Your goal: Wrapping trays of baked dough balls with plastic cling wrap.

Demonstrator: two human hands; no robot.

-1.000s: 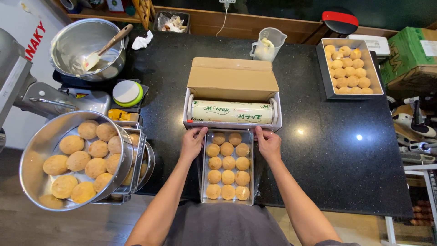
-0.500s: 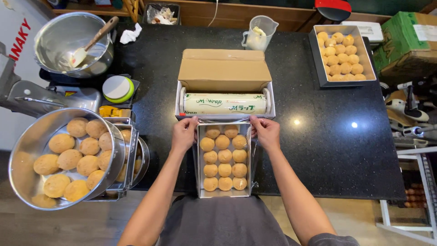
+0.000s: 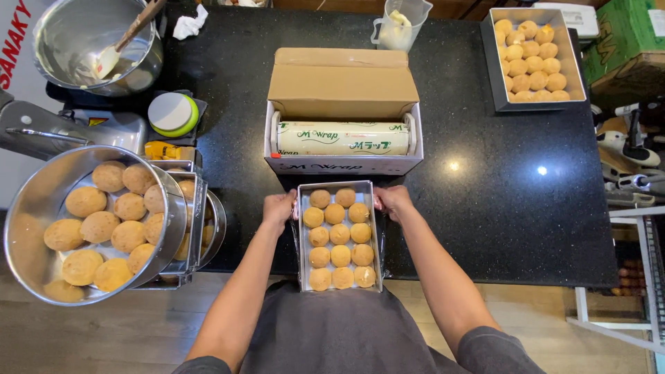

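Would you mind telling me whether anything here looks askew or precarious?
The tray of dough balls held by the left hand and right hand overhangs the near edge of the black counter. The round metal pan of buns at the left sits tilted on other trays. Nothing looks spilled.

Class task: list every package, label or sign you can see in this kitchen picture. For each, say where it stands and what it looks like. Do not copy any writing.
Cling-wrap box: counter centre, beyond the tray; brown cardboard, lid open, white front.
Wrap roll: inside that box; pale cylinder with green print.
Green carton: top right corner; green cardboard, partly out of frame.
Red lettering: far left edge, on a white surface.
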